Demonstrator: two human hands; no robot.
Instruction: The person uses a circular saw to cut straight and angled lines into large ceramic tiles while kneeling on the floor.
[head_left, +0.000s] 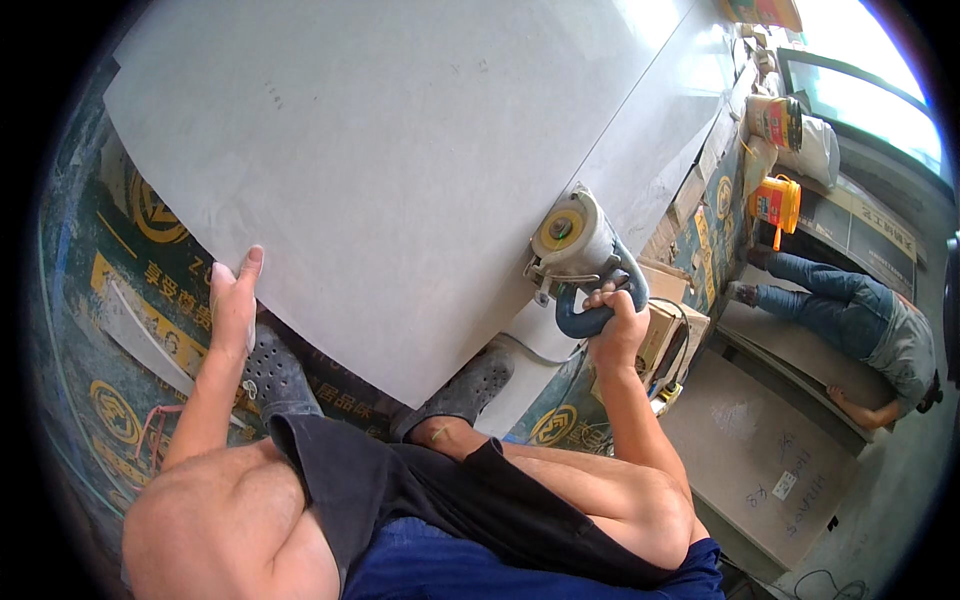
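Note:
A large pale grey tile slab (380,170) spreads out in front of me, with a straight line running along its right side. My left hand (235,300) is closed at its near left edge, the thumb over the top face; some of its fingers are hidden. My right hand (615,320) is wrapped round the blue-grey handle of a handheld circular cutter (580,245). The cutter, with a yellow disc on its side, rests on the slab near that line. Its underside and cutting edge are hidden.
Dark printed protective sheeting (130,390) covers the floor. My clogs are close to the slab's near edge. Right of the cutter stand cardboard boxes (660,335), an orange bucket (775,203) and another bucket (775,122). A co-worker (860,315) bends over brown boards (765,450).

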